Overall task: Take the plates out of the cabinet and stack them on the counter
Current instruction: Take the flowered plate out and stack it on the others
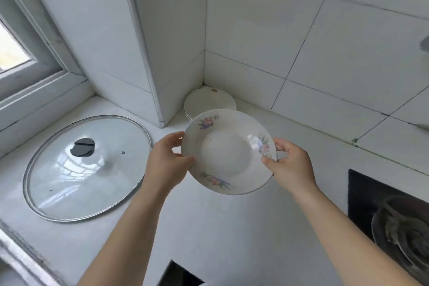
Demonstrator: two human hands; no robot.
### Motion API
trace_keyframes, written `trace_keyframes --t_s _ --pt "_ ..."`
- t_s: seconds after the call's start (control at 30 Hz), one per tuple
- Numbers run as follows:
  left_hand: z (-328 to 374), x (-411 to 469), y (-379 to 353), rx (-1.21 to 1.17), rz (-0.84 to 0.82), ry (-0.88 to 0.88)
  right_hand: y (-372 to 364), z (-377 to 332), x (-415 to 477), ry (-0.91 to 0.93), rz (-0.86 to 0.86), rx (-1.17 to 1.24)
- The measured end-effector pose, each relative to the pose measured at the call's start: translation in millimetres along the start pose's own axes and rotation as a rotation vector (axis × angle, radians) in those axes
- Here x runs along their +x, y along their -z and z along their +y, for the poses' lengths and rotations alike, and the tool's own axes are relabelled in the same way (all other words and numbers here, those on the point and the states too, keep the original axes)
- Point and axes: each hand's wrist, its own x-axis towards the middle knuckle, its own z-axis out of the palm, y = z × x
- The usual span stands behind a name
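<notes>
Both hands — left hand (166, 160), right hand (291, 165) — fingers clasp floral plate (228, 151) rim, above plate stack (209, 102)

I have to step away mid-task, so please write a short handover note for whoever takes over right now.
Left hand and right hand: each has a grip on opposite rims of one floral plate, held in the air above the counter.
Stack of plates: already in the tiled corner.
Glass lid: flat on the counter, left.
Left: set this plate on the stack. The cabinet is out of view, so the remaining count is unknown.
</notes>
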Motion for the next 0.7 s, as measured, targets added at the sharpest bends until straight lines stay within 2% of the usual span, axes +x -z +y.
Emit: trace_keyframes --t_s 0.13,0.7 --pt "7.9 48.1 -2.4 0.005 -0.028 -0.011 -16.3 -3.0 36.7 -0.024 0.033 -0.004" --pt "-21.6 227.6 -30.1 0.267 -0.102 0.037 -89.6 16.5 204.1 -0.122 -0.071 -0.098"
